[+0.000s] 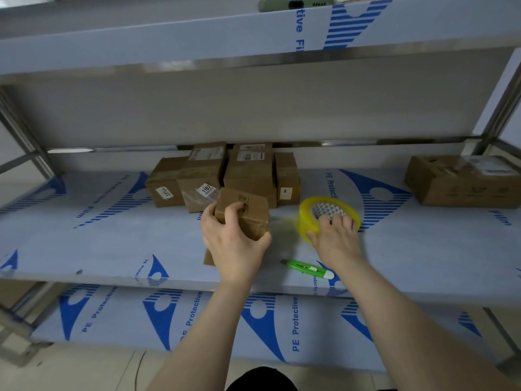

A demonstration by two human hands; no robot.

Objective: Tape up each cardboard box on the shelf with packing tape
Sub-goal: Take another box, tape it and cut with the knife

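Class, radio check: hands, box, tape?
Left hand grips small cardboard box. Right hand holds yellow tape roll beside it. Green utility knife lies near right wrist.

Stockroom/packing area: steel shelf (film on), labelled boxes, tape roll.

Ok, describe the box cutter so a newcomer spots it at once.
Look at the middle shelf, covered in blue-printed film. Near its front edge, by the right hand, lies the box cutter. It is the only bright green thing there, slim, white-tipped.
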